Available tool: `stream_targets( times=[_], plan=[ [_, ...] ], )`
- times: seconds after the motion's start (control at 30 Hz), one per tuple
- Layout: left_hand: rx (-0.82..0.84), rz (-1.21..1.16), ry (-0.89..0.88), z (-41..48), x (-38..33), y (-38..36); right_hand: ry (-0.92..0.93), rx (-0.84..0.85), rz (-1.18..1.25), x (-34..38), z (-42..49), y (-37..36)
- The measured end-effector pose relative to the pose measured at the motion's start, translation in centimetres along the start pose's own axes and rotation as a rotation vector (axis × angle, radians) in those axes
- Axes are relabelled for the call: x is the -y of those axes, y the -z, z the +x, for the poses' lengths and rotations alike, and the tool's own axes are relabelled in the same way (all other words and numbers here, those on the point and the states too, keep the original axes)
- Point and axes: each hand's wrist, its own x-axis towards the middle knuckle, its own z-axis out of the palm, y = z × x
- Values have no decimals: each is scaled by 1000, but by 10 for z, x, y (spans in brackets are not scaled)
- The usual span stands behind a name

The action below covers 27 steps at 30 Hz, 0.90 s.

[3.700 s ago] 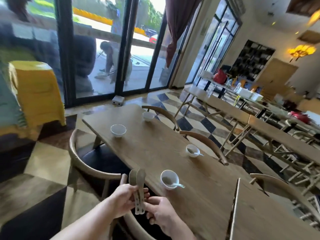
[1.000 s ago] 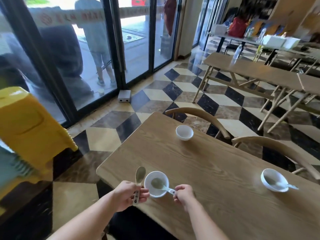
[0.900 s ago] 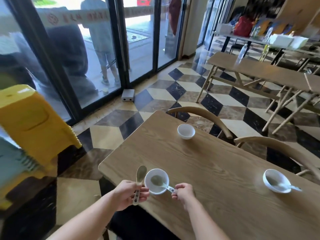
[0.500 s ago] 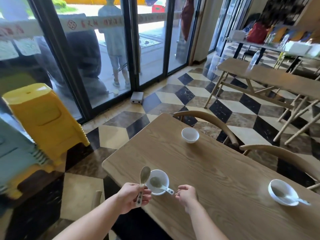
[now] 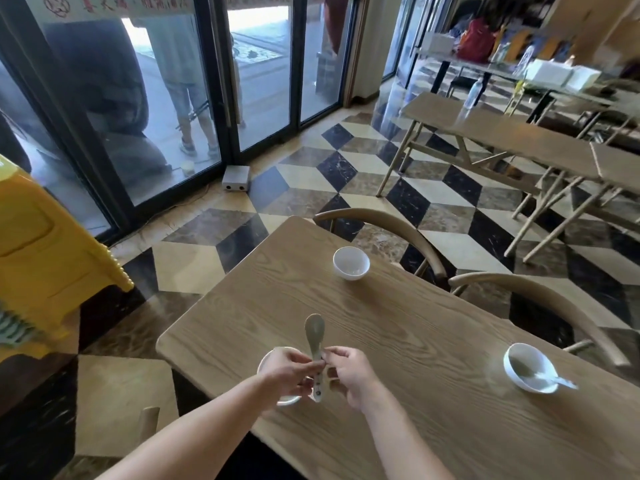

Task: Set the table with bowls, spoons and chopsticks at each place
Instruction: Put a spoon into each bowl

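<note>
Right hand (image 5: 349,372) had left the near bowl's spoon handle and joined the left hand (image 5: 287,372).

- Left hand: fingers pinched the spare spoon (image 5: 315,336) by its handle, scoop upward.
- Near bowl (image 5: 265,362): at the bench (image 5: 415,323) edge, mostly hidden behind that hand.
- Right hand: fingertips pinched the same handle.
- Far bowl (image 5: 350,263): empty.
- Right bowl (image 5: 528,370): held a second spoon (image 5: 561,382).

Step in hand: passing the spare spoon across. Next, probably a reach to the far bowl. No chopsticks seen.

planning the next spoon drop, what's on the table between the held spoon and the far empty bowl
Bare tabletop only, in the head view, between the spoon and the empty bowl.
</note>
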Motion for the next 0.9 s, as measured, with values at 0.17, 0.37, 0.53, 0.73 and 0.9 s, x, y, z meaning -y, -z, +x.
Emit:
stream_targets(
  times=[0.17, 0.37, 0.53, 0.73, 0.9],
  plan=[
    [11, 414, -119, 52, -30, 2, -66, 20, -27, 26, 33, 17],
    [88, 968, -354, 129, -62, 21, -86, -96, -10, 66, 102, 33],
    [-154, 1141, -379, 197, -55, 65, -62, -206, -119, 99, 162, 62],
    [-259, 1492, -317, 254, -25, 100, -95, -200, -192, 121, 213, 94],
    [-266, 1497, -324, 269, -4, 99, -63, -254, -201, 130, 239, 102]
  ],
)
